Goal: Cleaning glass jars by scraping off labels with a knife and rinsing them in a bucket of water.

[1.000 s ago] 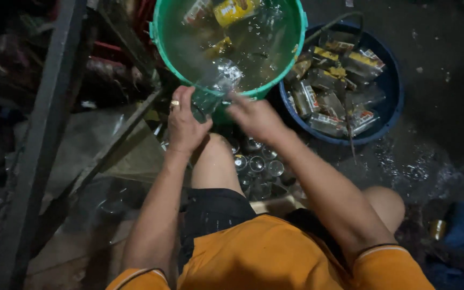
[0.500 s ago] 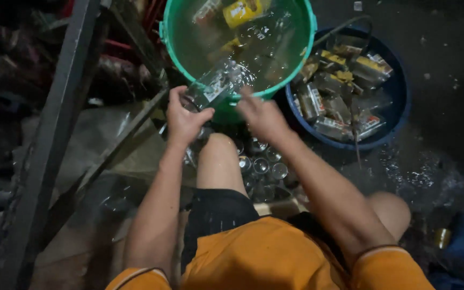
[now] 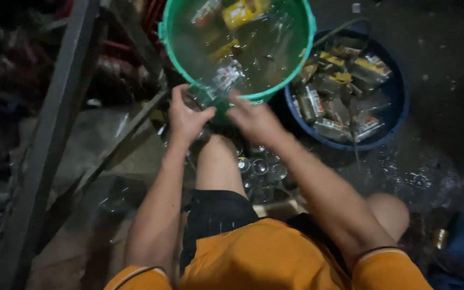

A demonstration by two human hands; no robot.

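We wear an orange short-sleeved shirt (image 3: 264,255), its sleeves ending just above the elbows, each cuff trimmed with a thin dark line and a pale band. Below it we have on dark, nearly black shorts (image 3: 218,215) that stop above the knees. Our forearms, both knees and lower legs are bare. On a finger of our left hand (image 3: 186,115) we cannot make out clearly whether there is a ring.

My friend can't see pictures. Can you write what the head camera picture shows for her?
A squatting person's left hand and right hand hold a clear glass bottle over the rim of a round green plastic bucket full of water and floating labels. A blue plastic basin of labelled bottles sits beside it, with clear glass jars standing below.
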